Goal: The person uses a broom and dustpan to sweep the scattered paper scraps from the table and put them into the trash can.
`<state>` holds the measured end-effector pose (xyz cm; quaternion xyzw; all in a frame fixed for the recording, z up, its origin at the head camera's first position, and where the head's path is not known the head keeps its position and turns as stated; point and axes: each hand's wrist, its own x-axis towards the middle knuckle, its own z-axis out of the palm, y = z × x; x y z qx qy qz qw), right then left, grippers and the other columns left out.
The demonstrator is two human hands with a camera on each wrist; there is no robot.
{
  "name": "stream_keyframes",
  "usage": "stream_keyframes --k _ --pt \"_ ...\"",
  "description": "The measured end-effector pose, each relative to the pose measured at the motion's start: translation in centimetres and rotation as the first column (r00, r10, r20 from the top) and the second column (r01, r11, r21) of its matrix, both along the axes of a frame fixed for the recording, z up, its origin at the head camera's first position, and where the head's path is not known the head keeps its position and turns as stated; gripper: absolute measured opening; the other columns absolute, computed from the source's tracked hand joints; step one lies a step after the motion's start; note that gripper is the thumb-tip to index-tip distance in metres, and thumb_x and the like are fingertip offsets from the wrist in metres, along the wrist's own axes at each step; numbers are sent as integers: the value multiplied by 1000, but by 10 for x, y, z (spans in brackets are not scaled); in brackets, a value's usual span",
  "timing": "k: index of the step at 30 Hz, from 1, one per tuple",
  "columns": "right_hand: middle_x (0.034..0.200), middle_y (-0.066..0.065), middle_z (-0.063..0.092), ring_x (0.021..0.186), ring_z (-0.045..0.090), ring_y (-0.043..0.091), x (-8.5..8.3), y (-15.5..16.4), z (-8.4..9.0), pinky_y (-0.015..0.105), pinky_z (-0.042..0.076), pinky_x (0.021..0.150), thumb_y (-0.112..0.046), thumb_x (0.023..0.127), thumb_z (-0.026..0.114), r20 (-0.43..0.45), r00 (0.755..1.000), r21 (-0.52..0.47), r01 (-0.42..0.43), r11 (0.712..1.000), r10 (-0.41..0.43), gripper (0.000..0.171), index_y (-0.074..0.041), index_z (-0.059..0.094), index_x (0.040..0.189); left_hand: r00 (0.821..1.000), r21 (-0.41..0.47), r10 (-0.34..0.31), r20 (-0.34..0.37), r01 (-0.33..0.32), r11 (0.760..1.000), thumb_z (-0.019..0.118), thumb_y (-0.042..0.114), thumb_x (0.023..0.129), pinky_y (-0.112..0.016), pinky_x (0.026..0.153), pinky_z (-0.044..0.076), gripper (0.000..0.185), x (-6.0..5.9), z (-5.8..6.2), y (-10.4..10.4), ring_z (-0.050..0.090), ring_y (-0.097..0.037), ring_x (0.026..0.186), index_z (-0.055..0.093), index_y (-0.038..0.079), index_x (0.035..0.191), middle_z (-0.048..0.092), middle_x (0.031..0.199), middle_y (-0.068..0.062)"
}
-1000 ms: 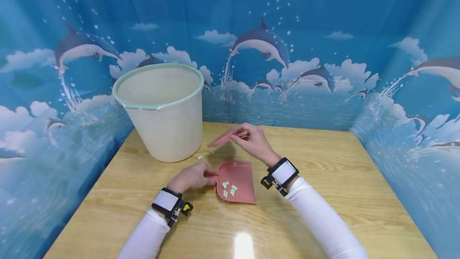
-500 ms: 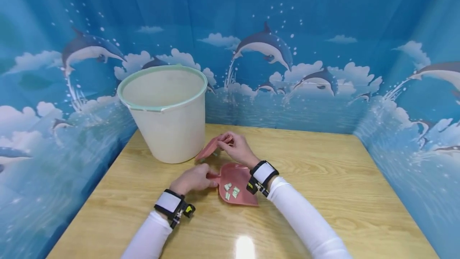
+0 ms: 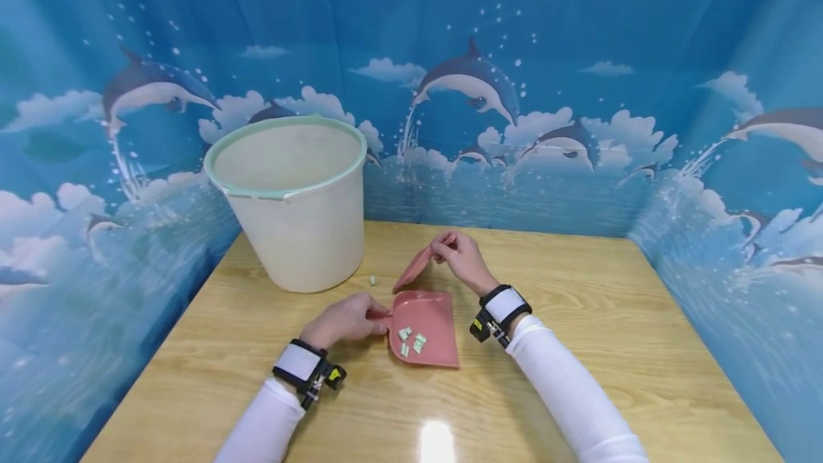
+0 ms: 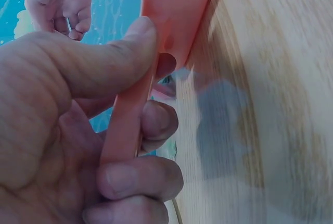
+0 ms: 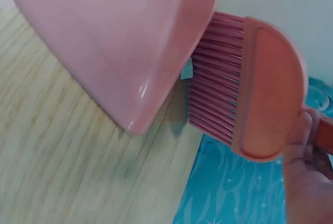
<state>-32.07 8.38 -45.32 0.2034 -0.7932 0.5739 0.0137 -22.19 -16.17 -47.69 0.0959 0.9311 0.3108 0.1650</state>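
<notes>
My left hand (image 3: 343, 319) grips the handle of a pink dustpan (image 3: 439, 319) lying on the table; in the left wrist view the thumb (image 4: 117, 60) presses along the handle and the fingers curl round it. Several small pale green pieces (image 3: 419, 343) lie in the pan. Behind the pan, my right hand (image 3: 464, 261) holds a small pink hand brush (image 3: 414, 267) by its handle, tilted, bristles downward. The right wrist view shows one pale piece (image 5: 187, 69) between the bristles (image 5: 218, 73) and the pan's side wall. Another pale piece (image 3: 372, 280) lies on the table beside the bucket.
A large white bucket (image 3: 308, 241) with a pale green rim stands at the back left, close behind the left hand. Blue dolphin-printed curtains (image 3: 546, 184) enclose the wooden table (image 3: 566, 299) at the back and on both sides.
The brush first swung left to the bucket's base, then came back right to the pan's rear edge. One of the loose pieces shifted toward the pan. The left hand kept holding the dustpan in place.
</notes>
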Motion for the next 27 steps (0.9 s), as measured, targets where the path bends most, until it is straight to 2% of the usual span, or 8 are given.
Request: stream_keyframes --k 4,8,15,21,27 --pt "106 29 69 87 71 27 -1 -4 1 31 60 77 -8 103 57 10 1000 -105 -18 994 19 18 9 62 109 1000 -2 -6 -8 6 1000 78 33 90 -52 100 50 36 0 0 0 64 -27 118 72 23 124 71 126 -3" --pt "113 31 68 93 72 31 1 -18 -2 29 60 77 -3 103 56 5 998 -154 -66 986 68 21 11 60 117 1000 8 -11 -3 11 1000 78 34 90 -52 97 51 37 2 0 0 65 -26 114 72 23 124 71 124 -3" --pt "114 30 67 105 66 48 5 -41 -4 38 60 86 -2 104 53 34 991 -136 -125 983 131 23 11 60 122 1000 2 -7 -17 7 1000 78 33 90 -53 100 50 37 1 1 -1 63 -29 120 73 21 124 71 125 -5" --pt "112 29 68 102 69 44 5 -39 -5 35 61 85 -5 105 52 81 987 -70 -132 989 138 23 10 59 121 1000 12 5 3 -5 1000 79 32 90 -51 98 52 36 1 1 0 64 -26 115 73 20 124 71 123 -4" --pt "119 28 67 95 72 30 -4 -15 -6 34 61 82 -6 105 49 117 990 -60 -67 996 74 24 11 58 119 1000 15 1 6 -1 1000 78 31 90 -50 97 52 36 1 2 0 65 -23 113 73 20 124 72 123 -4"
